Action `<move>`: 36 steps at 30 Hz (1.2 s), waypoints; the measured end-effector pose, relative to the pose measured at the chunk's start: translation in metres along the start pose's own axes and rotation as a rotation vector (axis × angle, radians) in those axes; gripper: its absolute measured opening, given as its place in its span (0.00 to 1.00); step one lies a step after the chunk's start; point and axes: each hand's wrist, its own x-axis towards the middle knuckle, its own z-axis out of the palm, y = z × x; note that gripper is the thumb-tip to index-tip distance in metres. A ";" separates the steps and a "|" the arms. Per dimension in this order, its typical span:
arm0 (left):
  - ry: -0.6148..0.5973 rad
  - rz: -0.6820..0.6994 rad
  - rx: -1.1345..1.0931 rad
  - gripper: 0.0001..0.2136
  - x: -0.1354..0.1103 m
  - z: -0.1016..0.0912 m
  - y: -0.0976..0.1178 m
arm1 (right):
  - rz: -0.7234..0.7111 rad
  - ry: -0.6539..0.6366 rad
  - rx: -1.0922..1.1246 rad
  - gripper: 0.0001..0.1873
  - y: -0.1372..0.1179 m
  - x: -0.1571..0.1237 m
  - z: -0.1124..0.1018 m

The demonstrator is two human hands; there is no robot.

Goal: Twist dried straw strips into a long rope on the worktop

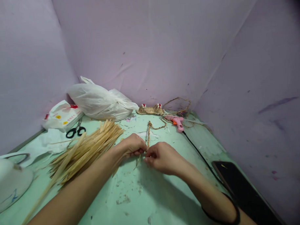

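Note:
A thin braided straw cord point(148, 134) runs from the middle of the table toward me, its far part curling off to the right. My left hand point(135, 145) is closed on the near end of the cord, fingers pressed together. From the other side my right hand point(163, 158) pinches the same end, thumb and forefinger meeting close to the left fingertips. A few loose strands point(138, 161) hang below the fingers. Left of my left hand lies a thick bundle of dry straw strips point(92, 144), partly hidden behind my forearm.
Black-handled scissors point(76, 131), a paper box point(63, 115) and a white plastic bag point(100, 101) lie at the back left. A woven straw piece point(150, 110) with beaded flowers stands by the wall. At right are a pink glue gun point(176, 122) with black cable and a dark phone point(237, 181).

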 end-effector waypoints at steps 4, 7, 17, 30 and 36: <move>-0.080 0.001 -0.099 0.06 0.000 -0.003 0.001 | 0.191 0.101 0.553 0.08 0.013 0.010 -0.016; -0.091 0.011 -0.115 0.06 -0.002 -0.002 0.003 | 0.279 0.118 0.724 0.05 0.014 0.015 -0.013; -0.059 0.004 -0.059 0.05 0.000 -0.001 -0.001 | 0.207 0.543 0.127 0.13 0.027 0.019 -0.009; -0.063 0.071 -0.027 0.05 0.009 -0.002 -0.010 | 0.398 -0.066 0.907 0.07 0.009 0.021 0.012; 0.015 0.069 0.101 0.03 0.000 -0.002 0.001 | 0.375 0.007 0.864 0.12 0.020 0.024 0.020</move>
